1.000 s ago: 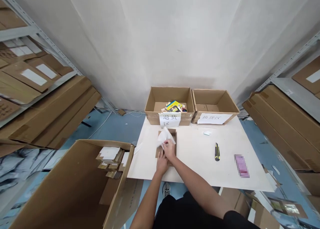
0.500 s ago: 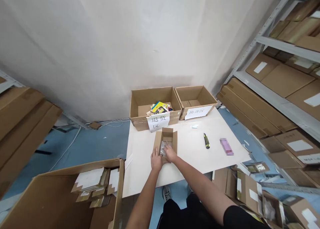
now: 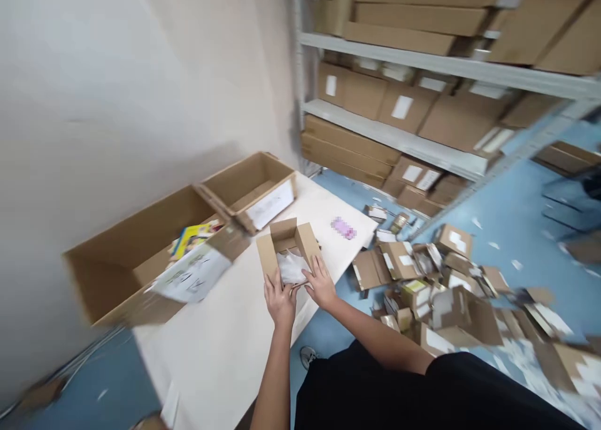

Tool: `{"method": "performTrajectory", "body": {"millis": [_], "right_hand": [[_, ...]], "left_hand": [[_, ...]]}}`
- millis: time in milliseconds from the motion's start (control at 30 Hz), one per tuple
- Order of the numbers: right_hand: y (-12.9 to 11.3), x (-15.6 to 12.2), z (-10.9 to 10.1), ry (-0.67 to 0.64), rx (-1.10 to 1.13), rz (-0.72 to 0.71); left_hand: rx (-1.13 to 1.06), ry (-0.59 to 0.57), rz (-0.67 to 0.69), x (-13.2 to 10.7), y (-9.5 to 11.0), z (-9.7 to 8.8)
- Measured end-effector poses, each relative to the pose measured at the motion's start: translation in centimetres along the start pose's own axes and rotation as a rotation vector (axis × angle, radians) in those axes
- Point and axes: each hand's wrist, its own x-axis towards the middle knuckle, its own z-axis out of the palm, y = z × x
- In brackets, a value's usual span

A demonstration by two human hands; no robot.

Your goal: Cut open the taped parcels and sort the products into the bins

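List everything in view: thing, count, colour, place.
small open box: 1, brown, on table
wrapping: 1, white, inside small open box
nearer big box: 1, brown, table's wall side
colourful items: several, inside it
farther big box: 1, brown, beside it
paper labels: 2, white, on big boxes
pink item: 1, table's far edge
table: 1, white
opened cartons: many, brown, beside table
shelving: 1, grey, holds brown cartons
left hand: small box's near edge
right hand: its side flap

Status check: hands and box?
Left hand and right hand rest on small open box. White paper inside. Nothing blocking; pink item lies apart.
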Motion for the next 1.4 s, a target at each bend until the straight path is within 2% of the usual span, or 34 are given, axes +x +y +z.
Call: {"method": "performTrajectory", "body": {"millis": [100, 267, 433, 600, 700, 800, 833, 900, 967, 1033, 1200, 1400], "right_hand": [[5.6, -0.1, -5.9, 0.165, 0.022, 0.149], [15.9, -3.0, -16.5, 0.263, 0.075, 0.267], [24.4, -9.5, -25.6, 0.47, -0.067, 0.422], [30.0, -17.1, -33.6, 0.64, -0.434, 0.622], [33.1, -21.2, -38.6, 0.65, -0.589, 0.794], [36.4, -24.9, -42.9, 0.676, -0.638, 0.963], [37.4, -25.8, -43.8, 0.704, -0.638, 0.997], [39.0, -27.1, -44.7, 0.767, -0.619, 1.009], [39.7, -27.4, -44.4, 0.799, -0.588, 0.96], [39.6, -26.5, -43.3, 0.796, -0.547, 0.882], [37.4, -20.4, -39.9, 0.686, -0.421, 0.637], [33.5, -10.7, -36.3, 0.507, -0.245, 0.336]], "left_hand": [[-0.136, -0.088, 0.09, 2.7, 7.2, 4.6], [-0.263, -0.255, 0.208, 4.2, 18.6, 13.3], [-0.21, -0.336, 0.477, 4.4, 30.1, 22.5], [-0.117, -0.535, 0.774, 2.8, 42.4, 31.0], [-0.105, -0.637, 0.901, 1.4, 49.3, 34.1], [-0.128, -0.645, 0.967, 0.4, 53.9, 35.2], [-0.141, -0.64, 0.98, 0.3, 54.6, 35.2], [-0.156, -0.636, 0.981, 0.3, 54.8, 34.9], [-0.149, -0.639, 0.933, 0.6, 53.7, 34.5], [-0.13, -0.636, 0.86, 1.1, 51.9, 34.1], [-0.108, -0.54, 0.73, 2.6, 47.2, 31.9], [-0.07, -0.358, 0.507, 3.6, 40.2, 26.6]]}}
